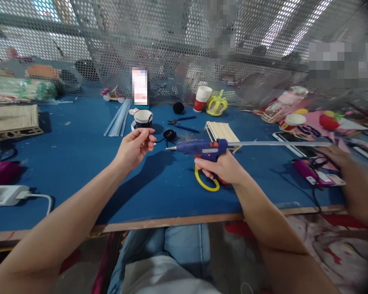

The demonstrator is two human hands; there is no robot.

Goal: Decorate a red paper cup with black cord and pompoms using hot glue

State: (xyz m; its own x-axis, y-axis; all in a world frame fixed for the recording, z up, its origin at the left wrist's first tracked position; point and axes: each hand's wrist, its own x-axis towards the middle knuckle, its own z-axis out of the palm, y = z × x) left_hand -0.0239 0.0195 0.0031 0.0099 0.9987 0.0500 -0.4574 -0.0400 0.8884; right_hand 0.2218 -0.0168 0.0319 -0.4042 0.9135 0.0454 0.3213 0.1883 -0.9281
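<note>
My left hand (137, 148) has its fingertips pinched together just in front of a paper cup (143, 117) with a white rim and a black outside. A thin black cord (160, 141) runs from these fingers to a small black coil (170, 135) on the table. My right hand (216, 165) is wrapped round the handle of a blue glue gun (200, 149), its metal nozzle pointing left toward the left hand. A long clear glue stick (276, 143) sticks out of the gun's back. Yellow-handled scissors (207, 185) lie under the right hand, partly hidden.
Pliers (182, 120), a black ball (178, 108), glue sticks (119, 118) and a small stick-built table (222, 132) lie beyond my hands. A phone (140, 87) stands at the back. On the right, another person's blurred arm (355, 179) reaches over the table. A white charger (7, 195) sits left.
</note>
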